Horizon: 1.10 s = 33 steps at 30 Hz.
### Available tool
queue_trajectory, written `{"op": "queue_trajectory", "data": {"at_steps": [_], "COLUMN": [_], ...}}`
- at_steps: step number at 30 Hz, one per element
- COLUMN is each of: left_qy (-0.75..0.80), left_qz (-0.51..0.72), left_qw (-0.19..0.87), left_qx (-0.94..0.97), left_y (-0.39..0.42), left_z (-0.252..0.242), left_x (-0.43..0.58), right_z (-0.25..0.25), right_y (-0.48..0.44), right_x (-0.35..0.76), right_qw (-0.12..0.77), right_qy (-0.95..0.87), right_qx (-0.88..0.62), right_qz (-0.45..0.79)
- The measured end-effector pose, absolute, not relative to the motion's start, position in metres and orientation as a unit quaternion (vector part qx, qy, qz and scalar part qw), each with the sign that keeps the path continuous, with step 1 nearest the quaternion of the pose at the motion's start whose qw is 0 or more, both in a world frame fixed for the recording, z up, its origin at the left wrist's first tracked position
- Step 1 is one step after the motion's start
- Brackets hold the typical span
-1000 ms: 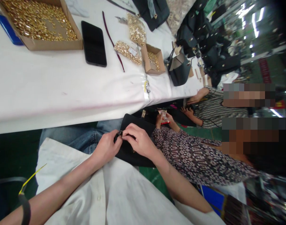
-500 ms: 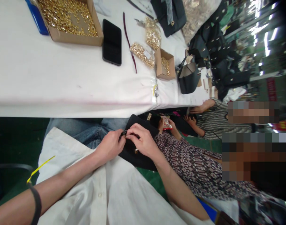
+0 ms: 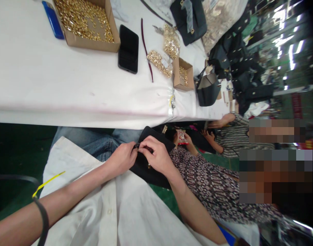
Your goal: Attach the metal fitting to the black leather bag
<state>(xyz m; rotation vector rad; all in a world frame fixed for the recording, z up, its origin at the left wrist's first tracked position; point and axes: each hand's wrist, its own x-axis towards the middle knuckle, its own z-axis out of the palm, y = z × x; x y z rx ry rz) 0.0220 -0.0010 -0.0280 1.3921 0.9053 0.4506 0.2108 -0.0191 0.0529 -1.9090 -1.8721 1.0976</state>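
Note:
A black handbag (image 3: 148, 172) with gold-coloured fittings lies across my lap, under both hands. My left hand (image 3: 123, 158) is closed, its fingers wrapped round a narrow black strap (image 3: 136, 145) at the bag. Right against it, my right hand (image 3: 155, 153) pinches thumb and fingertips together at the strap's end. What sits between those fingertips is too small and covered to make out. A gold clasp (image 3: 164, 129) shows at the bag's far edge, beyond my right hand.
On the white table (image 3: 69, 85) are a cardboard box of gold pieces (image 3: 95, 47), a black phone (image 3: 128, 49), a smaller box (image 3: 183, 87), bagged gold pieces (image 3: 160, 63) and a dark red strip (image 3: 145, 49). Co-workers sit to the right; one person's hands hold a small packet (image 3: 182, 136).
The view has shifted slightly, so the table items appear a little farther right and lower. My hands stay together at the same spot on the bag.

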Motion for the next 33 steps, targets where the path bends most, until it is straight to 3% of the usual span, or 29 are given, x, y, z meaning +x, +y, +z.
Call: {"op": "queue_trajectory", "data": {"at_steps": [27, 30, 33], "left_qy": [0.335, 0.342, 0.372], "left_qz": [0.188, 0.180, 0.226], "left_qw": [0.716, 0.716, 0.650], "left_qx": [0.583, 0.581, 0.623], "left_y": [-0.001, -0.013, -0.014], "left_z": [-0.024, -0.044, -0.080], "left_x": [0.005, 0.002, 0.006], "right_z": [0.060, 0.064, 0.066], "right_y": [-0.024, -0.026, -0.024], "right_x": [0.196, 0.193, 0.199], "right_qw": [0.124, 0.103, 0.084], "right_qy": [-0.643, -0.633, -0.646], "right_qx": [-0.692, -0.707, -0.698], "right_qz": [0.305, 0.297, 0.298]}}
